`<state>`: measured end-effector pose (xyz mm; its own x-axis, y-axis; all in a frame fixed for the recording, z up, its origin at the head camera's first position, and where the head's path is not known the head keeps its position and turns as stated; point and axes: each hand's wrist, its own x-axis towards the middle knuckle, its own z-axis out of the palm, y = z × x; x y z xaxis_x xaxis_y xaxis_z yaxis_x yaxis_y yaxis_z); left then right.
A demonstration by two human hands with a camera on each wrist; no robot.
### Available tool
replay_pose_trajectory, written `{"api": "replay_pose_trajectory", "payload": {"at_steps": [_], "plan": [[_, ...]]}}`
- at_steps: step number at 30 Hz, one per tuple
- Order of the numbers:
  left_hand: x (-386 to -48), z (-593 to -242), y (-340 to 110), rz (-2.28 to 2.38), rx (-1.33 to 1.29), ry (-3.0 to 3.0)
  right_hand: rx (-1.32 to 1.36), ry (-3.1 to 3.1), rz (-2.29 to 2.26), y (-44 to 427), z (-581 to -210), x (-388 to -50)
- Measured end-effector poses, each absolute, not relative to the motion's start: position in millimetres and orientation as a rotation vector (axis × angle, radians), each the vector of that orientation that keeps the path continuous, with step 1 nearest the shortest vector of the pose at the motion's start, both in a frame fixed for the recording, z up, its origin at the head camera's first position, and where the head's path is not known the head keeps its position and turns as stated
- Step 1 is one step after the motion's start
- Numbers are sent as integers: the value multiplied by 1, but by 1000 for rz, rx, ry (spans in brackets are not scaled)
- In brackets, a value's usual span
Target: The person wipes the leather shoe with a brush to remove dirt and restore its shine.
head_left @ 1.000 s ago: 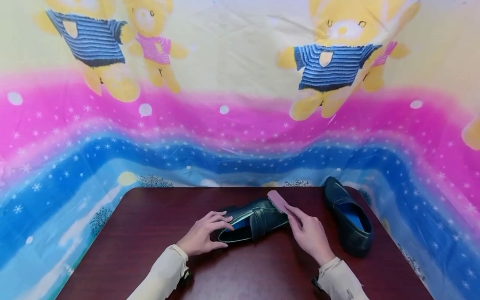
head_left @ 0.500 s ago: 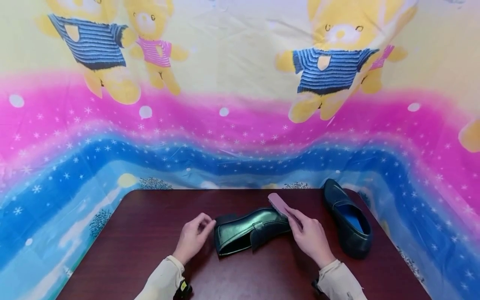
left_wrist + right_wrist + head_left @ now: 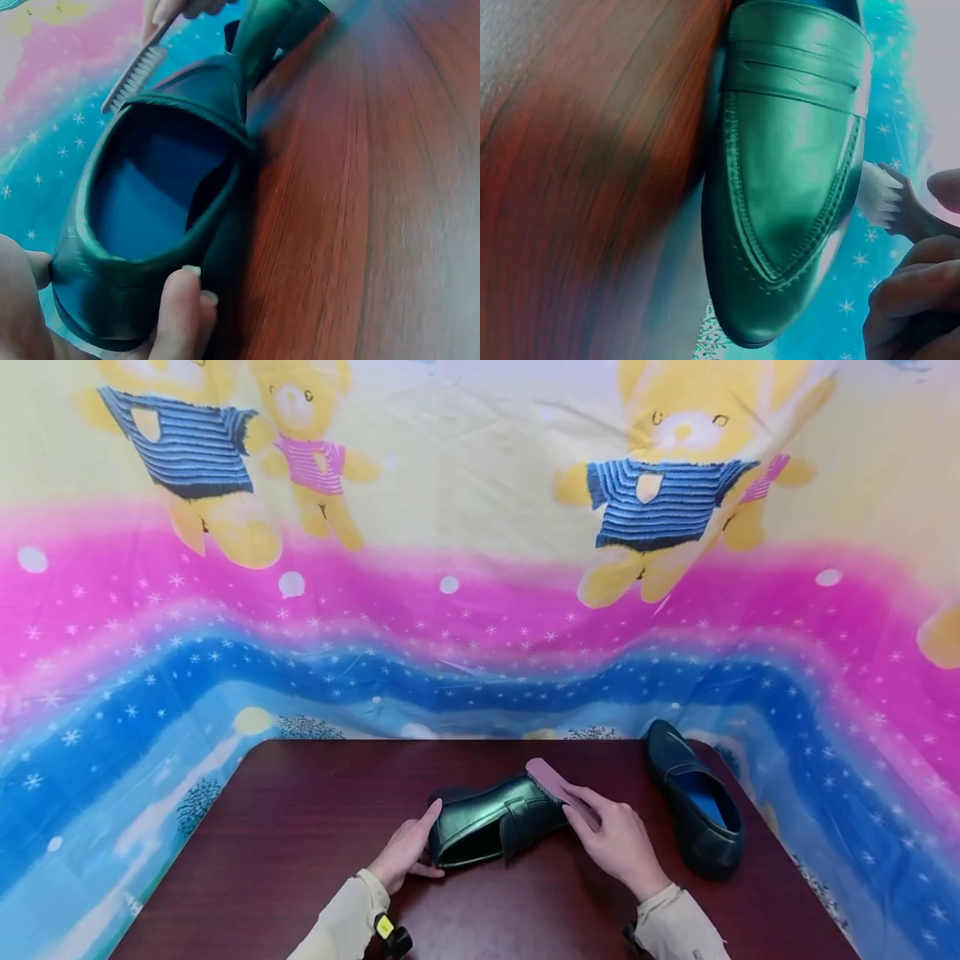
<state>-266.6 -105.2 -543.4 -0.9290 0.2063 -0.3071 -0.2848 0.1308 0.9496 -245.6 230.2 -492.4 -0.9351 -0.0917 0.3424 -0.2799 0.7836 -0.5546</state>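
Note:
A dark leather loafer (image 3: 474, 817) lies on its side at mid-table, its opening facing me and its toe to the right. My left hand (image 3: 403, 853) holds it by the heel; in the left wrist view the thumb and fingers (image 3: 180, 307) grip either side of the heel. Blue lining shows inside. In my right hand (image 3: 618, 842) is a pink-backed brush (image 3: 550, 779) with pale bristles. Those bristles (image 3: 880, 196) sit against the side of the loafer's front part in the right wrist view. Part of the brush handle is hidden by my fingers.
The matching loafer (image 3: 693, 802) stands upright at the right side of the dark red-brown table (image 3: 322, 785), toe toward the back. A patterned cloth (image 3: 480, 627) with printed bears hangs behind and around the table.
My left hand came off the loafer's opening, then took its heel again. The loafer has rolled onto its side, opening toward me. The brush has shifted slightly left along it.

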Motion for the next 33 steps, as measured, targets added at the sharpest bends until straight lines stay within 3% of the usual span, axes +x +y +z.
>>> {"api": "replay_pose_trajectory", "payload": {"at_steps": [10, 22, 33], "plan": [[-269, -552, -104, 1981, 14, 1862, 257, -2689, 945, 232, -497, -247], [-278, -551, -78, 2163, -70, 1739, 352, -2638, 893, 221, -495, -241], [-286, -537, -61, 2153, -143, 2244, 562, -2491, 801, 152, -498, -224]]}}
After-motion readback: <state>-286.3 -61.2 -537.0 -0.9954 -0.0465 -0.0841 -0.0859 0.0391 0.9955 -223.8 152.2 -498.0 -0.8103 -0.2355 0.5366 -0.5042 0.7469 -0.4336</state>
